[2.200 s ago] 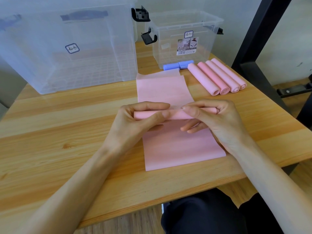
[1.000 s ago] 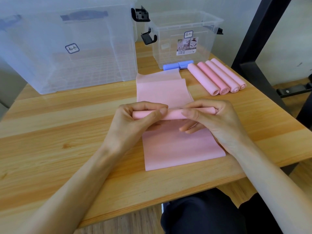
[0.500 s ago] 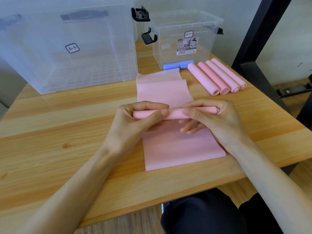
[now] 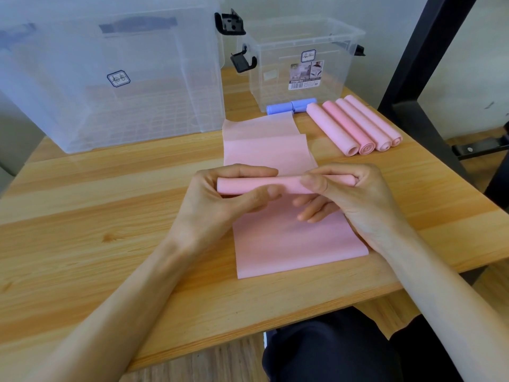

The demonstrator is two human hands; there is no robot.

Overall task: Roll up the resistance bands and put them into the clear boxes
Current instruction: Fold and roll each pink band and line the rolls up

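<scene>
A pink resistance band lies flat on the wooden table, partly wound into a roll at its middle. My left hand grips the roll's left part between thumb and fingers. My right hand pinches the roll's right part, its end poking out by the knuckles. The unrolled far part of the band stretches toward the boxes. Several finished pink rolls lie side by side at the right, and a blue roll sits against the small clear box. A large clear box stands at the back left.
A black metal post rises at the table's right side. The table's near edge runs just above my dark-clothed lap. Black latches stick out between the two boxes.
The roll has turned slightly in my fingers, and the flat far part of the band has shifted a little. Both hands stay in nearly the same place.
</scene>
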